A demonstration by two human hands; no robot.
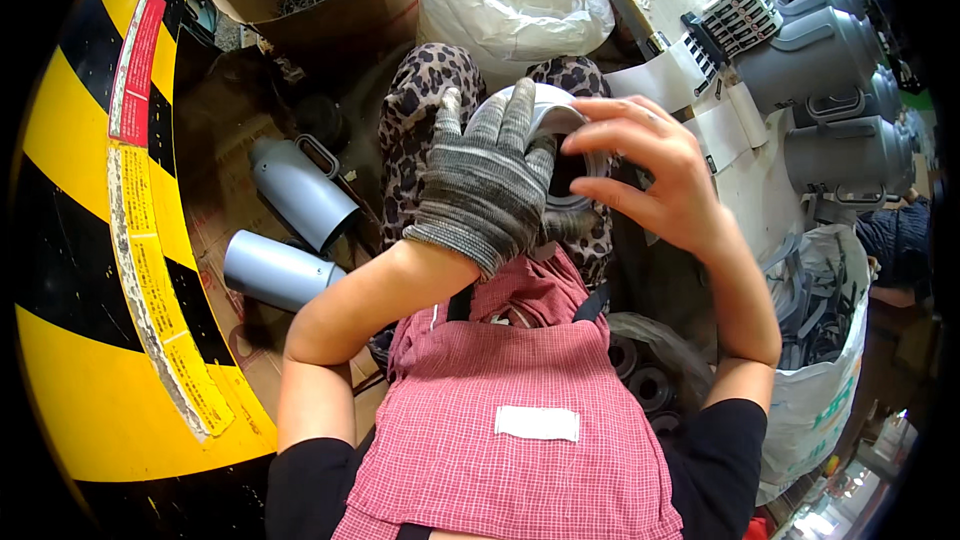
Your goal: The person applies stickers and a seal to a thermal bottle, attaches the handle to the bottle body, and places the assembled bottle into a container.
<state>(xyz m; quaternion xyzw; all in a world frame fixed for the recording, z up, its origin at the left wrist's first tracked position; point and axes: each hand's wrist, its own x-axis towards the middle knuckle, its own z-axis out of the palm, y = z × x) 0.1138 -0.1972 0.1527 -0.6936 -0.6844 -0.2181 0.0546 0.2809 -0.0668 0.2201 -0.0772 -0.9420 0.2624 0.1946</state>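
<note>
A light grey cylinder with a round open mouth (pixel 548 100) rests in my lap between my knees, its opening showing dark inside. My left hand (pixel 485 175), in a striped grey knit glove, is wrapped over the cylinder's left side with fingertips on the rim. At the right edge of the mouth is my bare right hand (pixel 645 160). Its fingers and thumb are apart and curved, with fingertips at the rim; whether they press on anything is not clear. The glove hides much of the cylinder's body.
Two blue-grey cylinders, one with a handle (pixel 305 190), lie on cardboard at my left beside a black-and-yellow striped barrier (pixel 75 210). Ahead stand a carton of metal bits (pixel 350 15) and a white bag (pixel 510 0). Grey jugs (pixel 805 60) crowd the right-hand table; a sack of grey handles (pixel 815 340) is below.
</note>
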